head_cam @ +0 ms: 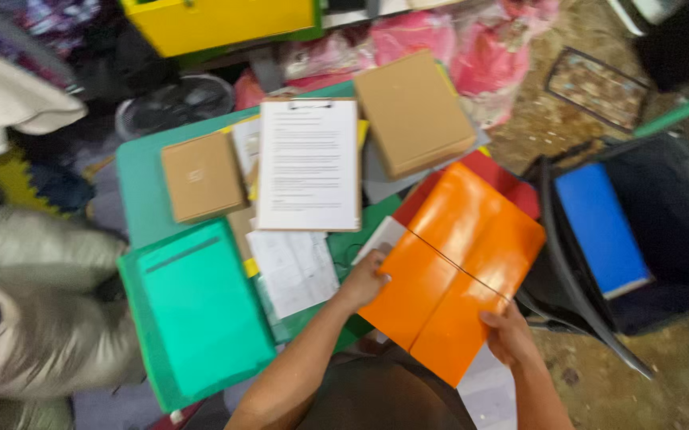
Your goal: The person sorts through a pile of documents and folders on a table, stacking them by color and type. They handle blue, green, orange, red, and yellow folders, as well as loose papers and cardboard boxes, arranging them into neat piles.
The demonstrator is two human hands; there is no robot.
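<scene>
Both hands grip the orange folder (456,271) over the surface's (141,183) near right corner: left hand (364,279) clasps its left edge, right hand (508,334) its near edge. A clipboard (309,163), brown boxes (412,111) and a green folder (201,306) crowd the surface beside it.

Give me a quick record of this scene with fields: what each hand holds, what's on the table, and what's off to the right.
left hand: grips left edge of orange folder
right hand: grips the folder's lower right edge
table: clipboard with paper, two brown boxes, green folder, loose sheets
right side: dark bag with a blue folder inside
</scene>
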